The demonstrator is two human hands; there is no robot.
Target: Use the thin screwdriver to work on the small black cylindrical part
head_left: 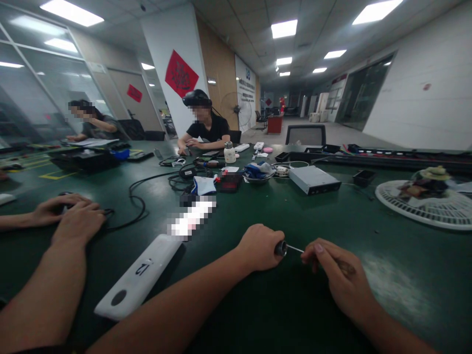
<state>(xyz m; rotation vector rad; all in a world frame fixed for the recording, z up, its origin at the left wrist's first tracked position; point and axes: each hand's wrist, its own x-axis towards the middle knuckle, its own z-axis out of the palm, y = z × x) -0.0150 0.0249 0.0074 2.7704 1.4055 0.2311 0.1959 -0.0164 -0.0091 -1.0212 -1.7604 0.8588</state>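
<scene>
Head view: left hand (261, 247) closed around a dark cylindrical part (281, 248), its open end turned toward the right hand (337, 270). Right hand pinches a thin metal rod (295, 249) between thumb and fingers; rod spans the gap to the cylinder's open end; whether it enters cannot be told. Both hands low over the green surface (306, 309). White elongated device (138, 280) lies left of the left hand; grey metal box (313, 179) beyond the hands; white slatted round cover (391, 204) at far right.
</scene>
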